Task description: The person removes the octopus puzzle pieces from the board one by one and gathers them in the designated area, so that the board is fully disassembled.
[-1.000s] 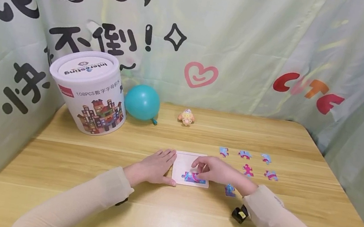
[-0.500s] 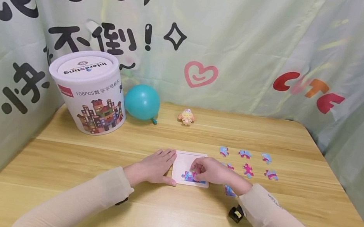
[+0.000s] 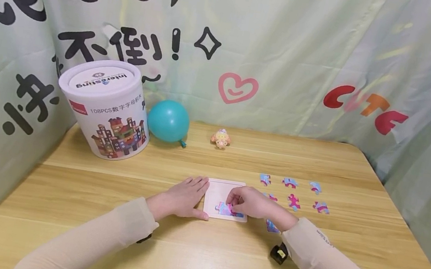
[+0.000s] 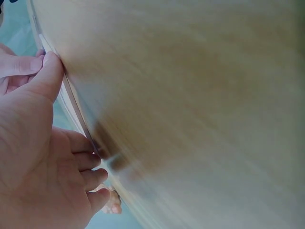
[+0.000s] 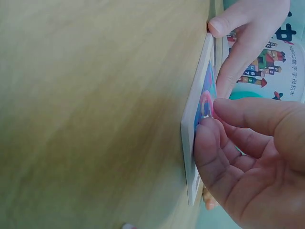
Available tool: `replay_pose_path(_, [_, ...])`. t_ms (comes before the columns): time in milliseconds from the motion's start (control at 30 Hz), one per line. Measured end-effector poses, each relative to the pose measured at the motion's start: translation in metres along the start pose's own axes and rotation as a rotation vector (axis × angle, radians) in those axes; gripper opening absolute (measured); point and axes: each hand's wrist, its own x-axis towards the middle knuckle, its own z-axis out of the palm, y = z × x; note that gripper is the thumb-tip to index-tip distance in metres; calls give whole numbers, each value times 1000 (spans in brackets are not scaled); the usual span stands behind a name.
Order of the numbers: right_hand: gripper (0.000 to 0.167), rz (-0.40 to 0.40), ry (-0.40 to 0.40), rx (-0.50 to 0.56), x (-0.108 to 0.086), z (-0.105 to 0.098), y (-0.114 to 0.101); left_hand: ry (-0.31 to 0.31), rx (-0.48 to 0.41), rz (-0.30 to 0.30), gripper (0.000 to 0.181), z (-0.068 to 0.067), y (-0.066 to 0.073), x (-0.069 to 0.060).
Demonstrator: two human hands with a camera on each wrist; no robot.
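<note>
A pale square puzzle tray (image 3: 215, 190) lies flat on the table, with joined blue and purple puzzle pieces (image 3: 223, 209) along its near side. My left hand (image 3: 186, 197) rests beside the tray, its fairly straight fingers and thumb touching the left edge. Over the tray's right half, my right hand (image 3: 253, 201) pinches a pink puzzle piece (image 3: 229, 208) between thumb and fingers, low against the laid pieces. The right wrist view shows the fingertips at the pink piece (image 5: 209, 106); the fingers hide much of it. The left wrist view shows the left hand (image 4: 47, 143) along the tray edge.
Several loose puzzle pieces, including a pink one (image 3: 293, 202), lie right of the tray; one blue piece (image 3: 272, 226) sits partly under the right forearm. Farther back stand a white bucket (image 3: 106, 111), a teal balloon (image 3: 168, 121) and a small toy figure (image 3: 221, 139). Fabric curtains (image 3: 295, 49) surround the table.
The right forearm has shifted slightly left, uncovering a loose piece behind it. The right fingers have moved a little at the laid pieces, and more pink shows beneath them. The left hand stays put.
</note>
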Motion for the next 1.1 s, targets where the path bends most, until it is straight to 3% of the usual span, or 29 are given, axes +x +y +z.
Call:
replay_pose_path(767, [8, -17, 41, 174, -7, 0, 4, 8, 3, 13, 93, -2, 1, 1])
replay_pose_path(1100, [6, -6, 77, 258, -20, -12, 13, -2, 7, 5, 93, -1, 1, 2])
